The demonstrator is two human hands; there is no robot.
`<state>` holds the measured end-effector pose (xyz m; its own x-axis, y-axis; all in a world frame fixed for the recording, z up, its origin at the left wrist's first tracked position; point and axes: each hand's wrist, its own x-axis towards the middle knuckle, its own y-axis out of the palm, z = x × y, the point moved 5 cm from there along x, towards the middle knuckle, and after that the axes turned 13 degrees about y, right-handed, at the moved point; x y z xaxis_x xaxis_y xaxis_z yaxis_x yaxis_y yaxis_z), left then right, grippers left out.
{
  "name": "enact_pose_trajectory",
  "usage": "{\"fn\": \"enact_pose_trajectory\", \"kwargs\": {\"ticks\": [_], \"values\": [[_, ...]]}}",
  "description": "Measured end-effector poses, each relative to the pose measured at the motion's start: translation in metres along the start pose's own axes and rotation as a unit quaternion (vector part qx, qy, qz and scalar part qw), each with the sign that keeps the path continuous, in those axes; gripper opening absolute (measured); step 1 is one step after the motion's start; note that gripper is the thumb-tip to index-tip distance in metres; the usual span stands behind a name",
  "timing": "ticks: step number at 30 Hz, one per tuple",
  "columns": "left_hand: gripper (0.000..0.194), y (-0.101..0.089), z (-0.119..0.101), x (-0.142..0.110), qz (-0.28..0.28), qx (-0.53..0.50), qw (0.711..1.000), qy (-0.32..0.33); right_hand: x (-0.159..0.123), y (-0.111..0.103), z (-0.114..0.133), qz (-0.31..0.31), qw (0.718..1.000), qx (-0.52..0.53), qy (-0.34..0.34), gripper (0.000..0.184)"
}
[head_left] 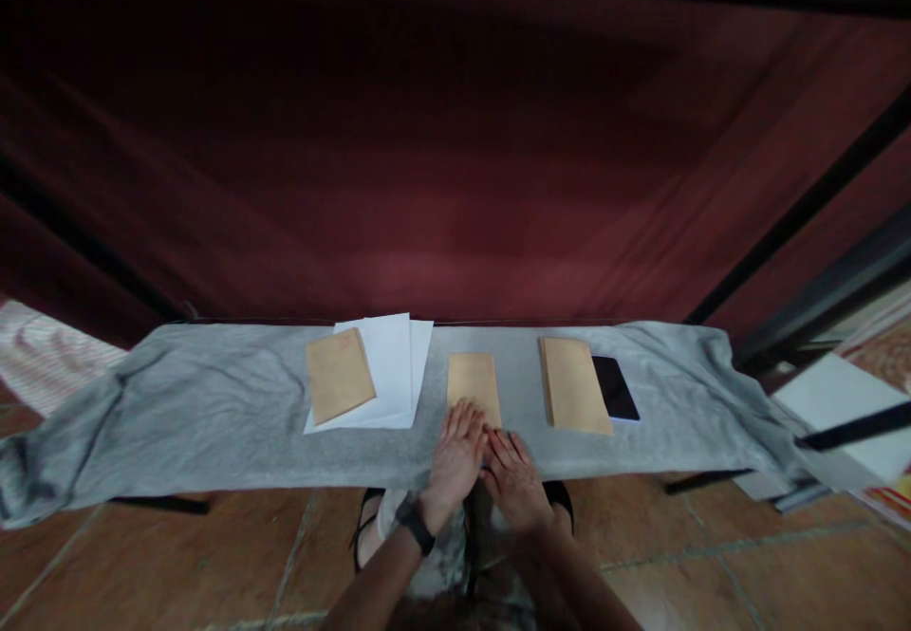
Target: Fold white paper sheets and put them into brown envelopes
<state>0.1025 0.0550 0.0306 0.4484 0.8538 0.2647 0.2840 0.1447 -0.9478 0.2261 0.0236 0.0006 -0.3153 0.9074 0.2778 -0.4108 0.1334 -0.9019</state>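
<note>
A tan paper envelope lies flat in the middle of the cloth-covered bench, its near end under my hands. My left hand, with a dark watch on the wrist, rests on the envelope with fingers stretched out. Beside it, my right hand lies with fingers extended at the envelope's near right corner, close against the left. To the right sits a stack of tan envelopes. On the left, another tan envelope lies on top of white paper sheets.
A dark phone or tablet lies partly beneath the right stack. Grey cloth drapes the narrow bench. A dark red panel rises behind it. White boards or papers stand at the far right. The floor is brown tile.
</note>
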Motion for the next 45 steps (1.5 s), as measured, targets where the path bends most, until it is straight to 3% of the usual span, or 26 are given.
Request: {"fn": "enact_pose_trajectory", "kwargs": {"ticks": [2,7,14,19,22,28,35,40,45], "values": [[0.049,0.014,0.003,0.017,0.041,-0.024,0.998,0.049,0.0,0.005,-0.002,-0.001,1.0,-0.008,0.001,0.046],[0.058,0.037,0.024,0.064,0.084,-0.032,0.993,0.078,0.004,0.001,-0.001,-0.001,1.0,-0.005,0.018,0.042],[0.058,0.048,0.054,0.12,0.059,-0.022,0.996,0.068,0.005,-0.013,0.005,-0.002,1.0,0.014,0.012,0.052],[0.059,0.05,0.062,0.136,0.056,-0.043,0.997,0.04,0.007,-0.011,0.003,0.03,0.998,0.056,0.03,0.056],[0.058,0.048,0.058,0.128,0.06,-0.055,0.995,0.061,0.007,-0.011,0.003,0.032,0.996,0.067,0.039,0.054],[0.055,0.04,0.043,0.088,0.071,-0.054,0.989,0.119,0.008,-0.016,0.0,0.029,0.992,0.109,0.056,0.043],[0.05,0.025,0.025,0.047,0.091,-0.083,0.981,0.152,0.007,-0.008,-0.009,-0.027,0.973,0.199,0.117,0.036],[0.049,0.01,0.009,0.015,0.083,-0.091,0.978,0.166,0.007,0.0,-0.016,-0.042,0.959,0.242,0.144,0.04],[0.056,-0.002,-0.004,-0.021,0.062,-0.073,0.975,0.199,0.021,0.007,-0.024,-0.018,0.967,0.212,0.142,0.046]]}}
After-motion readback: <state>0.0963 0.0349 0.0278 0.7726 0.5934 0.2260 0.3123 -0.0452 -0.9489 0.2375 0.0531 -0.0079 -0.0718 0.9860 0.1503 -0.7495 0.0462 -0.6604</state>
